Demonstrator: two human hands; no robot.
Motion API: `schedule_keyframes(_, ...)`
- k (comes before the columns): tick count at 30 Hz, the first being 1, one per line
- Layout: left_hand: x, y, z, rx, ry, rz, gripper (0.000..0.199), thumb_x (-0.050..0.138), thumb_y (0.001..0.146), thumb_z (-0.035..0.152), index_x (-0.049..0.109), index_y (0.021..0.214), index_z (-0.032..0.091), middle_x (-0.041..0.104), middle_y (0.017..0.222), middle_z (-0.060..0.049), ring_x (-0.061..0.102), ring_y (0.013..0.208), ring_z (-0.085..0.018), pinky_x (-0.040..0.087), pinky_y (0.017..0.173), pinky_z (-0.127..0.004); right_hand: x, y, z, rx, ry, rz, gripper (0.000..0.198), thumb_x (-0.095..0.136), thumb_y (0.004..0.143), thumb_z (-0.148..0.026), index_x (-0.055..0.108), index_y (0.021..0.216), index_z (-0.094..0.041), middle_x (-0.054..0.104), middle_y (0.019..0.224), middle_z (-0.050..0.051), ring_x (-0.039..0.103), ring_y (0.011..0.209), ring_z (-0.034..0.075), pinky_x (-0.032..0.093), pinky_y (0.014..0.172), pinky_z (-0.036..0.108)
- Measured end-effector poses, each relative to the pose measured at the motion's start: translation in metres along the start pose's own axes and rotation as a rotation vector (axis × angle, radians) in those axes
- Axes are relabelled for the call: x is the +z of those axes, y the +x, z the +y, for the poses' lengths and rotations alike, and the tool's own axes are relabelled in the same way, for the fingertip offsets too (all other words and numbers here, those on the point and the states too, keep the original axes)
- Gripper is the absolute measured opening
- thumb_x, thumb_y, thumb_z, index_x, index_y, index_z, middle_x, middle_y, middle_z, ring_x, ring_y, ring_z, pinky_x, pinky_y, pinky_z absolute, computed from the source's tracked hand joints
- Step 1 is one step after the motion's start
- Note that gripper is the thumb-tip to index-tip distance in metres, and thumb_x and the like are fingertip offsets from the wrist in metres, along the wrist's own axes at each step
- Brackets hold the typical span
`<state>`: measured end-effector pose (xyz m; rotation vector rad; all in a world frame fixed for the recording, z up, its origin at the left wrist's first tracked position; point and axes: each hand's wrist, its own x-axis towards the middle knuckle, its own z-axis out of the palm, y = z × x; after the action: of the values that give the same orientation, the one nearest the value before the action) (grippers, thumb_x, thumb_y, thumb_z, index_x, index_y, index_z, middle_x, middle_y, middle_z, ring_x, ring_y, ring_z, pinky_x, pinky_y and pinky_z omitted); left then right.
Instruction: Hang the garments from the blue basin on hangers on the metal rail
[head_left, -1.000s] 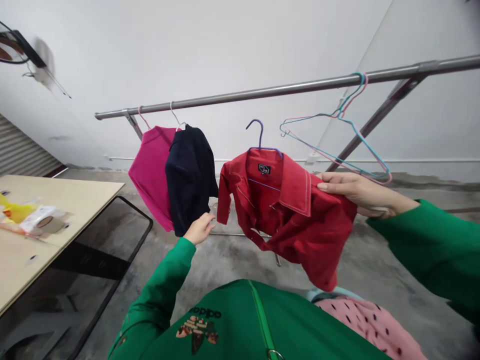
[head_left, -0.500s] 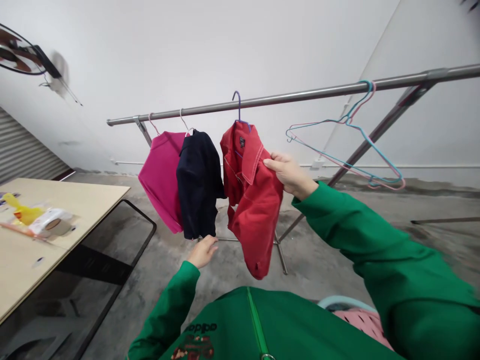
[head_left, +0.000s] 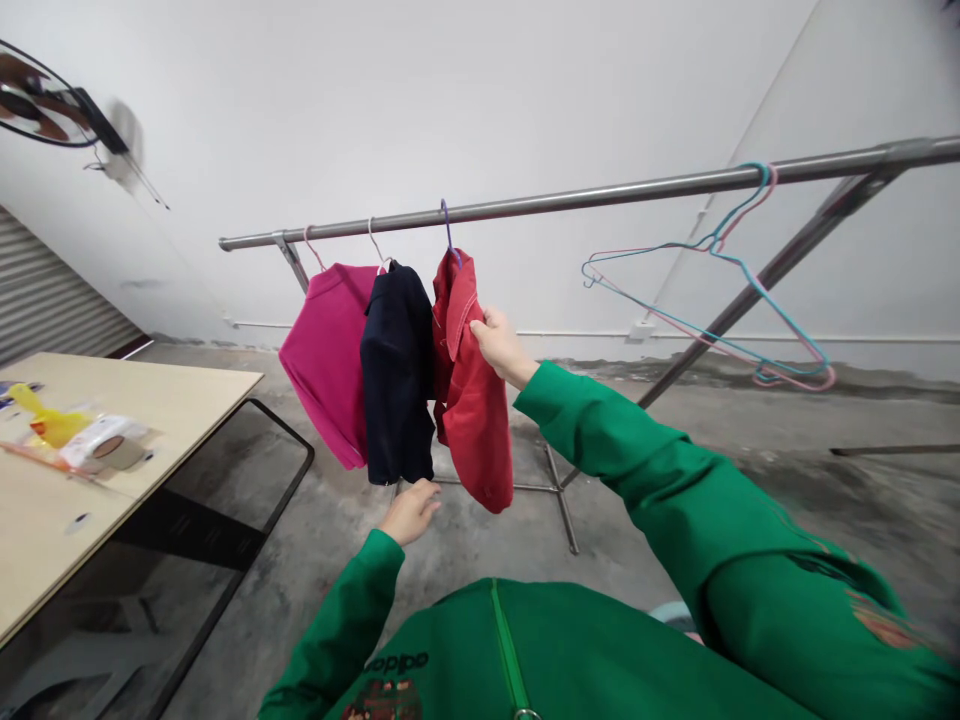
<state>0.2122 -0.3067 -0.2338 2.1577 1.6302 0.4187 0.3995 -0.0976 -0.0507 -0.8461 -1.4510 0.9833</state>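
Observation:
A red jacket on a purple hanger hangs from the metal rail, turned partly edge-on. My right hand pinches the jacket's shoulder beside the collar, fingers closed on the cloth. Just left of it, a navy garment hangs on a pale hanger, and beyond that a magenta top on a pink one. Below the navy garment's hem is my left hand, its fingers loosely bent and apart, with nothing visible in them; whether a fingertip touches the hem is unclear.
A blue hanger and a pink hanger hang bare on the rail's right part. A wooden-topped table with plastic packets stands at left. A wall fan is upper left. A light-blue basket rim shows low at right.
My right hand has moved the red jacket left, closer to the navy garment, and its purple hook now sits on the rail. My left hand stays almost in place.

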Motion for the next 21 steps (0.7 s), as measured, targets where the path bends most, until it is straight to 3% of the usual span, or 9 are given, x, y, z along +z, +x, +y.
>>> schedule_keyframes(3, -0.001, 0.002, 0.002, -0.018, 0.003, -0.022, 0.024, 0.048, 0.09, 0.02, 0.061, 0.11, 0.018, 0.065, 0.107, -0.009, 0.064, 0.096, -0.02, 0.052, 0.087, -0.033, 0.007, 0.001, 0.007, 0.068, -0.03, 0.043, 0.008, 0.043, 0.08, -0.025, 0.048, 0.083, -0.019, 0.056, 0.083, 0.003, 0.053, 0.079, 0.017, 0.047, 0.085, 0.039)
schedule_keyframes(10, -0.003, 0.006, 0.01, -0.046, -0.009, -0.046, 0.023, 0.049, 0.09, 0.023, 0.062, 0.108, 0.019, 0.065, 0.106, -0.007, 0.065, 0.093, -0.018, 0.052, 0.084, -0.031, 0.016, 0.005, 0.016, 0.036, -0.137, 0.083, 0.007, 0.042, 0.083, -0.026, 0.045, 0.083, -0.02, 0.054, 0.086, 0.004, 0.05, 0.086, 0.018, 0.044, 0.095, 0.042)
schedule_keyframes(13, 0.0, 0.008, 0.01, -0.009, -0.004, -0.054, 0.022, 0.049, 0.09, 0.022, 0.063, 0.106, 0.019, 0.065, 0.103, -0.007, 0.065, 0.09, -0.019, 0.053, 0.082, -0.032, 0.012, -0.005, 0.02, -0.004, -0.164, 0.007, 0.019, 0.046, 0.084, -0.031, 0.047, 0.098, -0.018, 0.057, 0.1, 0.008, 0.053, 0.094, 0.019, 0.044, 0.098, 0.042)
schedule_keyframes(16, 0.005, 0.014, 0.011, 0.056, 0.02, -0.108, 0.02, 0.05, 0.089, 0.021, 0.064, 0.104, 0.019, 0.067, 0.1, -0.007, 0.065, 0.089, -0.02, 0.053, 0.081, -0.032, -0.002, -0.038, 0.04, -0.1, -0.27, -0.079, 0.047, 0.057, 0.079, -0.032, 0.042, 0.12, -0.015, 0.053, 0.121, 0.015, 0.051, 0.112, 0.025, 0.04, 0.105, 0.045)
schedule_keyframes(18, 0.012, 0.021, 0.013, 0.11, 0.025, -0.176, 0.021, 0.05, 0.089, 0.021, 0.063, 0.105, 0.018, 0.067, 0.102, -0.008, 0.065, 0.092, -0.02, 0.053, 0.084, -0.034, -0.018, -0.075, 0.065, -0.161, -0.41, -0.101, 0.06, 0.061, 0.076, -0.027, 0.039, 0.129, -0.013, 0.043, 0.136, 0.019, 0.039, 0.129, 0.029, 0.031, 0.114, 0.049)
schedule_keyframes(19, 0.017, 0.025, 0.015, 0.138, 0.023, -0.217, 0.022, 0.049, 0.09, 0.022, 0.063, 0.106, 0.017, 0.067, 0.104, -0.009, 0.065, 0.094, -0.021, 0.052, 0.085, -0.034, -0.028, -0.097, 0.08, -0.133, -0.465, -0.132, 0.062, 0.061, 0.076, -0.023, 0.038, 0.133, -0.011, 0.038, 0.142, 0.02, 0.033, 0.135, 0.03, 0.026, 0.117, 0.05)
schedule_keyframes(21, 0.027, 0.036, 0.023, 0.199, 0.019, -0.306, 0.023, 0.048, 0.09, 0.021, 0.062, 0.107, 0.016, 0.067, 0.106, -0.011, 0.064, 0.096, -0.021, 0.052, 0.088, -0.036, -0.052, -0.147, 0.112, 0.071, -0.491, -0.24, 0.059, 0.059, 0.077, -0.016, 0.041, 0.133, -0.01, 0.036, 0.144, 0.021, 0.032, 0.137, 0.029, 0.027, 0.117, 0.049)
